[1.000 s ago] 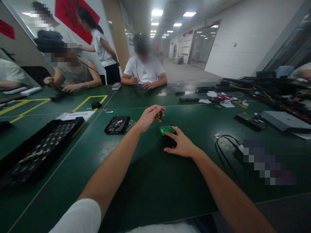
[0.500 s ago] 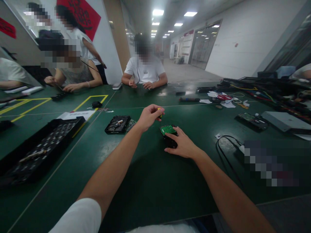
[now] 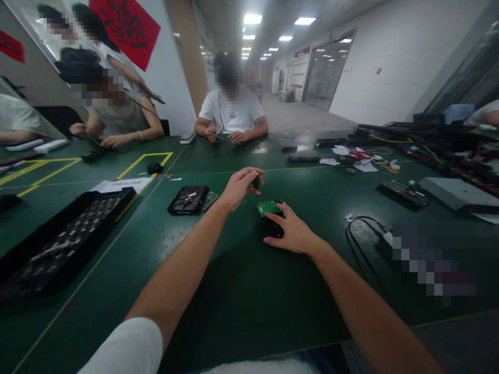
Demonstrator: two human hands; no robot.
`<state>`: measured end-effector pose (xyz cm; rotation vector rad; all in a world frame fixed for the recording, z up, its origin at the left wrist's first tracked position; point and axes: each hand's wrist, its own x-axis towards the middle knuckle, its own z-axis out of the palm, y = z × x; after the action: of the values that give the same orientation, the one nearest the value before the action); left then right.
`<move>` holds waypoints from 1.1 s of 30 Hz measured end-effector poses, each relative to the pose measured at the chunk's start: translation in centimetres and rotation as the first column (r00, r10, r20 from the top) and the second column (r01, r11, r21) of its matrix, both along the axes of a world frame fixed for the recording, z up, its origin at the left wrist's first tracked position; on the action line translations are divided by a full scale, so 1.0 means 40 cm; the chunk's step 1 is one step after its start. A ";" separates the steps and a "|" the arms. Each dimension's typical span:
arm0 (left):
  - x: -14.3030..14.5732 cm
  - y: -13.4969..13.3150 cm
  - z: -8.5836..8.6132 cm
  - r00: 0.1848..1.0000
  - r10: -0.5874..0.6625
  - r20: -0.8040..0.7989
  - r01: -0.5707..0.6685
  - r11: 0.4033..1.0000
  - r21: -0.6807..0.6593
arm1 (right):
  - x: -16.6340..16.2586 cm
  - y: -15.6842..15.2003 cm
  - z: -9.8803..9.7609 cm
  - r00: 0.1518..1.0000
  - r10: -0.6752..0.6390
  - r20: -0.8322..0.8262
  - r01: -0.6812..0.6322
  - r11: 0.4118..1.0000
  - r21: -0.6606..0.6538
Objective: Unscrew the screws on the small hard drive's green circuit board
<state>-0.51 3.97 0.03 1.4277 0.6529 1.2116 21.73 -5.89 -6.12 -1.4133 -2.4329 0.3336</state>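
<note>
On green table [image 3: 241,291], right hand [image 3: 293,232] steadies drive [image 3: 268,215]; left hand [image 3: 237,188] fingers grip screwdriver [image 3: 256,181].

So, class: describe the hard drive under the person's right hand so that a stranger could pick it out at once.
Start from the green table and follow the bare right arm to the right hand. Its fingers rest on a small black hard drive lying with its green circuit board upward. The other black drive, further left, lies untouched by either hand and shows a dark ribbed face.
</note>
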 end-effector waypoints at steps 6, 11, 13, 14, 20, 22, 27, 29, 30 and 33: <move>0.007 -0.005 0.002 0.991 0.134 -0.019 -0.134 0.991 0.031 | 0.000 -0.003 0.004 1.000 -0.002 0.001 0.002 1.000 -0.018; 0.012 -0.011 0.007 0.998 0.063 -0.017 -0.063 0.997 0.034 | 0.002 -0.001 -0.001 1.000 0.010 0.004 -0.010 1.000 -0.012; 0.012 -0.012 0.008 0.999 0.028 -0.024 -0.027 0.999 0.024 | 0.002 -0.001 -0.001 1.000 0.016 0.001 -0.016 1.000 -0.003; 0.011 -0.011 0.009 1.000 0.015 -0.021 -0.015 1.000 0.012 | 0.002 -0.001 -0.001 1.000 0.019 -0.002 -0.019 1.000 0.001; 0.006 -0.004 0.003 0.998 0.055 -0.020 -0.055 0.998 0.016 | 0.001 -0.002 -0.001 1.000 0.015 -0.004 -0.015 1.000 0.014; 0.007 -0.002 0.000 0.993 0.104 -0.048 -0.102 0.994 0.042 | 0.000 -0.002 0.002 1.000 0.014 -0.001 -0.014 1.000 0.007; 0.010 -0.003 -0.003 0.989 0.126 -0.080 -0.120 0.990 0.075 | -0.001 -0.002 0.008 1.000 0.015 0.005 -0.015 1.000 -0.001; 0.012 -0.007 -0.001 0.992 0.101 -0.080 -0.096 0.993 0.065 | -0.001 -0.002 0.007 1.000 0.011 0.007 -0.011 1.000 -0.002; 0.014 -0.010 0.000 0.993 0.092 -0.076 -0.088 0.995 0.055 | -0.001 -0.002 0.006 1.000 0.010 0.009 -0.010 1.000 -0.003; 0.018 -0.016 0.003 0.996 0.077 -0.054 -0.076 0.997 0.028 | -0.002 -0.002 0.003 1.000 0.008 0.009 -0.008 1.000 0.001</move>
<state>0.23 3.33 0.14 1.4734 0.7374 1.2482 21.67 -5.96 -6.01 -1.4080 -2.4459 0.3284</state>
